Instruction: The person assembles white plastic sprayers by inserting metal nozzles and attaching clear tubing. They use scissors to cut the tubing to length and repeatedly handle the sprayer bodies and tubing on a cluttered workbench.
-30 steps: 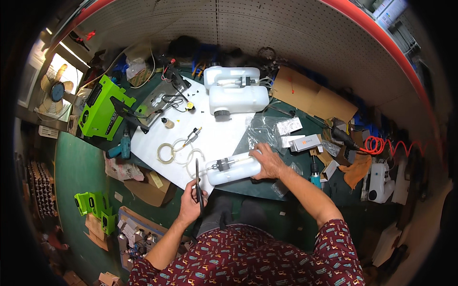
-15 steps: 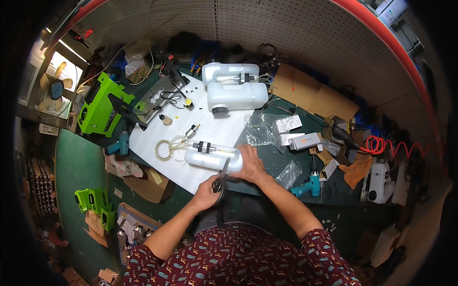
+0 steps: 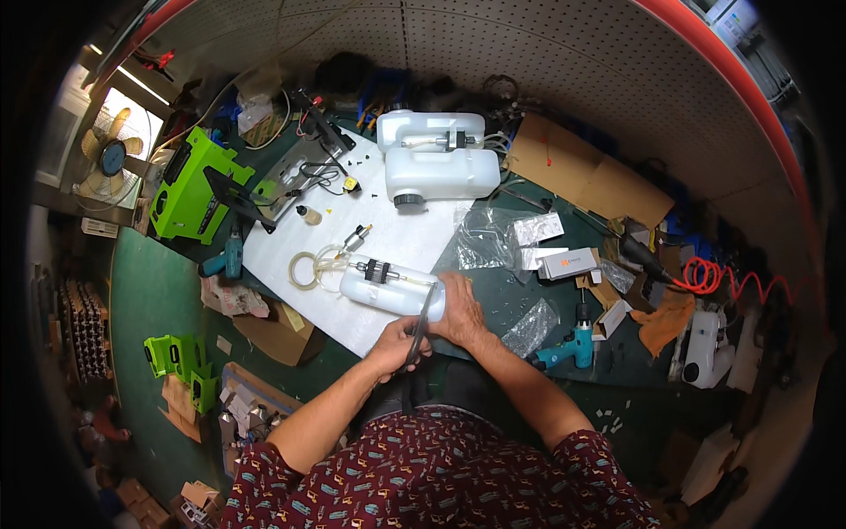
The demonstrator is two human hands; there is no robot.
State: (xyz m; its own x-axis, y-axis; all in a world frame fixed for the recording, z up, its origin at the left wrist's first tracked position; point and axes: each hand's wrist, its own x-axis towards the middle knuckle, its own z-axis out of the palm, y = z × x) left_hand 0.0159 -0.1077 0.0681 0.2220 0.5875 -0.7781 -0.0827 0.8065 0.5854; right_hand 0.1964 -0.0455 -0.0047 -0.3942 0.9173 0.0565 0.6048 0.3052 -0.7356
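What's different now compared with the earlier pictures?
The near white tank slid left and turned clockwise, its left end now farther away. The left hand carried the dark tool rightward, from the tank's left end to its right end. The right hand still holds the tank, nothing was let go, and the two tanks behind stayed put.

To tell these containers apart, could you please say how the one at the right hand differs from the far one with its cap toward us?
The near container shows a black fitting and tubing; the far container a plain side and black cap. The right hand holds the near container, not the far container. Both are white.
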